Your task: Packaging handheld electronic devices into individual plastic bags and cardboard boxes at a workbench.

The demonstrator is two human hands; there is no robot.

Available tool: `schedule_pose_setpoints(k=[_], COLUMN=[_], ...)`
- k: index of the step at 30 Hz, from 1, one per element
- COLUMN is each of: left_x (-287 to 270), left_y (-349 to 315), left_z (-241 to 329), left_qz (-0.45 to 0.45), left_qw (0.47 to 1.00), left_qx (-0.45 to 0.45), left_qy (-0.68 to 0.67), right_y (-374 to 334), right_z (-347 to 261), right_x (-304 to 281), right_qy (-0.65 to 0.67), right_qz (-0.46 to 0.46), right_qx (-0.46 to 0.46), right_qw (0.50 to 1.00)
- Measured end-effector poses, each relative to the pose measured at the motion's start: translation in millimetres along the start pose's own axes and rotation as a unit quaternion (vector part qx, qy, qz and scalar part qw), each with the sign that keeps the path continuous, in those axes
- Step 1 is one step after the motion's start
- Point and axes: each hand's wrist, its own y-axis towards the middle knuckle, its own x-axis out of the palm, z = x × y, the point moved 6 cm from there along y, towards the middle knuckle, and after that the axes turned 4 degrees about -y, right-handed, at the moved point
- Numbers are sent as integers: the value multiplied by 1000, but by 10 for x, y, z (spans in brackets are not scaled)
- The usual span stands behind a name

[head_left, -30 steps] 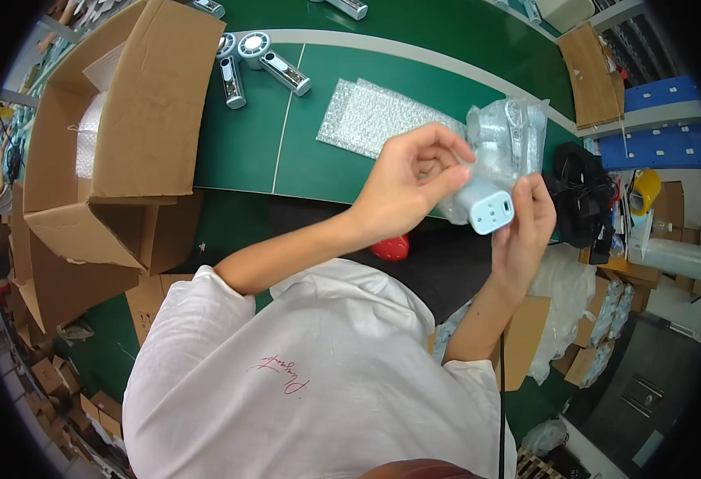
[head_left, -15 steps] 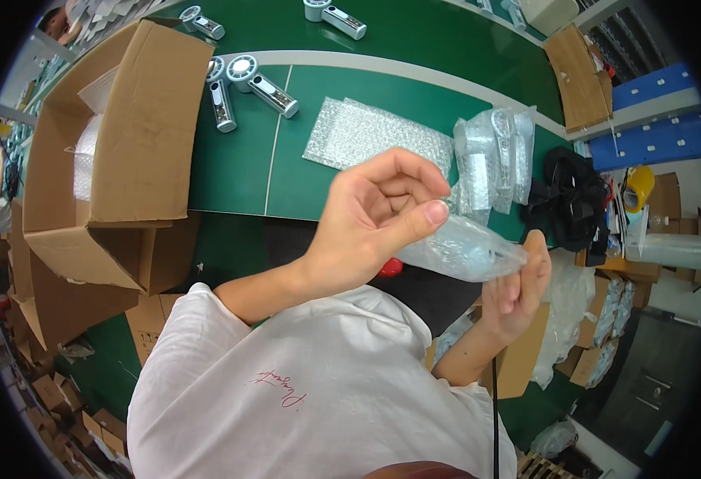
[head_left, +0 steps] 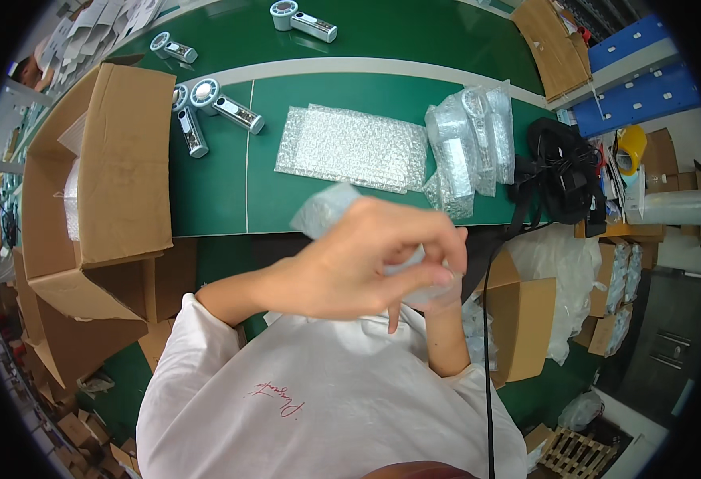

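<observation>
A clear plastic bubble bag [head_left: 326, 209] shows above and behind my left hand [head_left: 366, 259], with something pale in it that I cannot make out. My left hand is curled, thumb and fingers closed round part of the bag in front of my body. Behind it sits my right hand [head_left: 438, 299], mostly covered, with a translucent piece of the bag against it; its grip is hidden. Flat bubble-wrap bags [head_left: 350, 148] lie on the green table beyond my hands. To their right are several bubble bags [head_left: 470, 148] with handheld fans inside.
An open cardboard box [head_left: 127, 160] stands at the left. Unwrapped handheld fans [head_left: 227, 108] lie on the table beside it, with another fan [head_left: 306, 22] farther back. A black bag with cables [head_left: 566, 176] is at the right table edge. A black cable [head_left: 488, 359] hangs near my right arm.
Both hands have come closer together and nearer my body, the right one moving left behind the left. The bag has swung from right of my left hand to its far left side.
</observation>
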Motion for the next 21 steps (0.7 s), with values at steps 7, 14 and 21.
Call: schedule_pose_setpoints(k=[7, 14, 21], left_x=[-310, -2312, -3052], left_y=[416, 1349, 1573], left_z=[-67, -1787, -2466], left_qz=[-17, 214, 272], left_qw=[963, 817, 819], left_qx=[-16, -114, -270], left_qy=[269, 523, 428], right_y=[497, 1026, 1148], right_z=[-599, -844, -567], right_x=[-75, -654, -529], right_qy=[-419, -610, -777], right_qz=[41, 242, 294], right_qx=[-220, -256, -389], right_qw=[880, 709, 399])
